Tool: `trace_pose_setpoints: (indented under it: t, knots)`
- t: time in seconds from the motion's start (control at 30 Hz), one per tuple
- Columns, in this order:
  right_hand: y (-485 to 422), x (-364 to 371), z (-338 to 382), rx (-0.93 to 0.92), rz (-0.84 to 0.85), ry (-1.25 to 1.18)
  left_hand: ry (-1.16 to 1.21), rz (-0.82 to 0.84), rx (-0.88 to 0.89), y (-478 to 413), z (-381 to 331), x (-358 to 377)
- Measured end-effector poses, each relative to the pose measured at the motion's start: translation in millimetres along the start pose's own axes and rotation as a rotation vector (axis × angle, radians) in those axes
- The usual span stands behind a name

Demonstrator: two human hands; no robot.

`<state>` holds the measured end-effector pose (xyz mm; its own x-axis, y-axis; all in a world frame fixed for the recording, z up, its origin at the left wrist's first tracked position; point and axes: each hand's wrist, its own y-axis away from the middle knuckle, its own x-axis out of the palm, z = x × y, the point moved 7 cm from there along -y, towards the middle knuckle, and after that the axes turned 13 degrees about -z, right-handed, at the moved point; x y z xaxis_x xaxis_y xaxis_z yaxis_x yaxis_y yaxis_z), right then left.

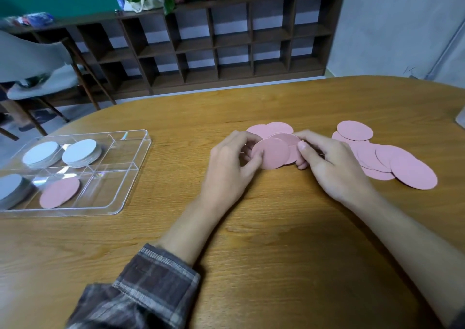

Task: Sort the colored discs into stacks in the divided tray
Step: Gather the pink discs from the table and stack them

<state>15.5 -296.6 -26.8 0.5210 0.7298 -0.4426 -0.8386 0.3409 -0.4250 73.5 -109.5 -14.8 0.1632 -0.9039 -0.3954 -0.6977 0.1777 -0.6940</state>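
A wooden tabletop (251,253) fills most of the view, with a dark cubby shelf (226,44) against the wall behind it. At the left sits a clear divided tray (130,182): its two far compartments each hold a stack of white discs (41,152) (80,151), a near-left compartment holds another white stack (10,186), and the compartment just beside it holds a single pink disc (60,192) lying flat. The remaining compartments look bare. Well to the right, a loose spread of pink discs (392,162) overlaps on the wood. Between tray and spread, the left hand (230,162) and right hand (327,162) are both closed on a small bunch of thin, matte pink discs (274,152), thumbs pressing their faces, with a few more pink discs (269,128) lying just behind.
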Motion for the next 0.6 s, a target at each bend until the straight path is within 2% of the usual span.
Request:
trace_pose_setpoints:
  t: [0.27,0.37,0.5,0.6]
  knots:
    - [3,7,10,-0.009,0.068,0.005,0.049,-0.06,-0.163,2,3,-1]
    - [6,8,16,-0.075,0.08,0.064,0.074,-0.063,-0.215,2,4,-2]
    - [4,6,10,-0.121,0.035,0.134,0.017,-0.002,-0.17,2,8,1]
    - [-1,-1,-1,-0.083,-0.022,0.152,-0.188,0.115,-0.076,3,20,7]
